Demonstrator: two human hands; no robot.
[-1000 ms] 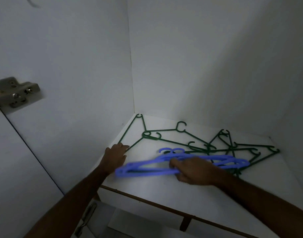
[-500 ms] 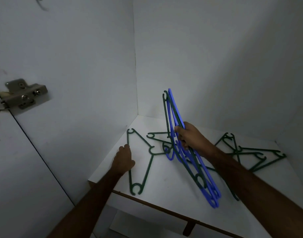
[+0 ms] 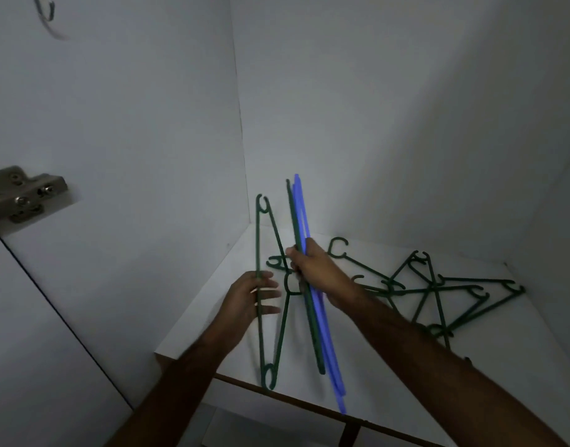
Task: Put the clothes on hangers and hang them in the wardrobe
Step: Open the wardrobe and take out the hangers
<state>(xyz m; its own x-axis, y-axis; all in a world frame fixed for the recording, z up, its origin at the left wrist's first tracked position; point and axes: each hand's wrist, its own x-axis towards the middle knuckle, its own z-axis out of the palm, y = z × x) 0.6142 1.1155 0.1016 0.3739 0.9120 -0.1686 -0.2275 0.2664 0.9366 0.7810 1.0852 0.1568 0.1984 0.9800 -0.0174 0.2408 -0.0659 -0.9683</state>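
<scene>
I look into a white wardrobe compartment with a shelf (image 3: 357, 366). My right hand (image 3: 315, 269) grips a bundle of blue hangers (image 3: 325, 343) together with a dark green one (image 3: 312, 324), held upright and edge-on above the shelf. My left hand (image 3: 248, 301) holds another green hanger (image 3: 270, 317) by its long bar, lifted on end. Several more green hangers (image 3: 432, 291) lie tangled flat on the shelf at the right. No clothes are in view.
The wardrobe's left wall (image 3: 132, 156) and back wall (image 3: 390, 124) close in the shelf. A metal door hinge (image 3: 22, 195) is fixed at the left. The shelf's front edge (image 3: 293, 395) has a brown rim, with a lower space beneath.
My left hand has picked the green hanger up off the shelf and stood it on end. My right hand has turned its blue and green bundle edge-on.
</scene>
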